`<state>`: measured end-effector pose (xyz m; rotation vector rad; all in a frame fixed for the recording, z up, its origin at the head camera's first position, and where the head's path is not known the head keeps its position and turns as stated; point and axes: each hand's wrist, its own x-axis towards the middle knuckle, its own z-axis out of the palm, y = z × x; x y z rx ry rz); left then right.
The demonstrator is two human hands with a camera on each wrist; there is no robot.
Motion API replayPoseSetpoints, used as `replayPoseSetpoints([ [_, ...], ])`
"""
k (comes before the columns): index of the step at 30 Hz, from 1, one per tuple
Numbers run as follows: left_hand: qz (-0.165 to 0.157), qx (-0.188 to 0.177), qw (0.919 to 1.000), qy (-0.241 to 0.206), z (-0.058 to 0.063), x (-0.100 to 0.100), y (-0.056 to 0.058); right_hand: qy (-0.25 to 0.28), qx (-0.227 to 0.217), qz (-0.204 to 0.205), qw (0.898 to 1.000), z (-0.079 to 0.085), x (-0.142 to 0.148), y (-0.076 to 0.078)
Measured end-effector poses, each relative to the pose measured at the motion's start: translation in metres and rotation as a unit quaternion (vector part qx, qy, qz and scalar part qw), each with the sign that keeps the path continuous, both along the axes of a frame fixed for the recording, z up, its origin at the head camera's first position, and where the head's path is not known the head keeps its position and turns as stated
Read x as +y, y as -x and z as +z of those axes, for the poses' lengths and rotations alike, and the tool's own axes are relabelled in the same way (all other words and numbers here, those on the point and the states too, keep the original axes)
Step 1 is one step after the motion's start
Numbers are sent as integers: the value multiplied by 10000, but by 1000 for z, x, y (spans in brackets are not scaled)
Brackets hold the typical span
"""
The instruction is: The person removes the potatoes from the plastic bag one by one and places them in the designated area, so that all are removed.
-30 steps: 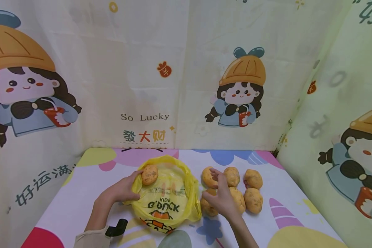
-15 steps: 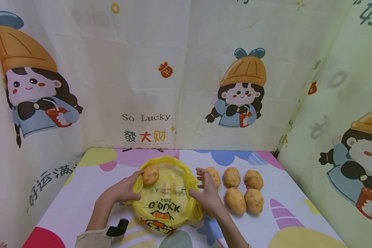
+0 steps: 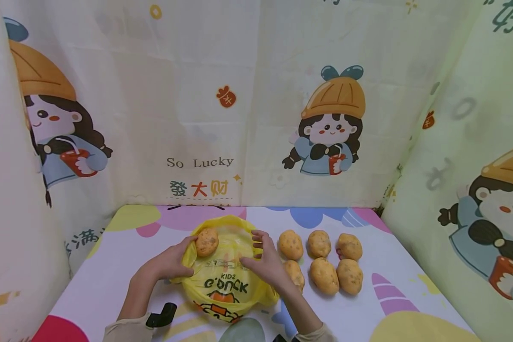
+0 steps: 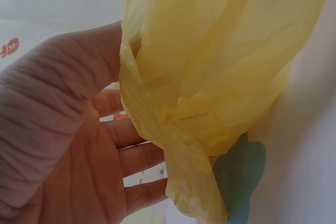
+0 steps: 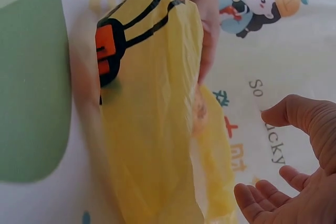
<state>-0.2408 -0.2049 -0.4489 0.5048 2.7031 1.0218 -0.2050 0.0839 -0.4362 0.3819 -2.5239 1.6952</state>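
A yellow plastic bag with a printed duck stands with its mouth spread on the table. My left hand holds the bag's left rim, and in the left wrist view its fingers reach behind the yellow film. One potato sits inside the mouth against the left rim, beside those fingertips. My right hand is over the bag's right rim, thumb and fingers spread apart with nothing between them. In the right wrist view that hand shows beside the bag.
Several potatoes lie in two rows on the table right of the bag; my right forearm partly covers the nearest left one. A printed cloth covers the table. Patterned curtains stand at the back and both sides.
My right hand has moved left from above the potatoes to the bag's right rim, uncovering the left potatoes. The left hand, the bag and the potato inside it stay put.
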Motion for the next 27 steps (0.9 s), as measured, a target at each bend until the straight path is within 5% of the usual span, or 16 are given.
replayPoseSetpoints([
  [27,24,-60,9999,-101,5,0,-4,-180,-295,118,9993,-6,-41,25],
])
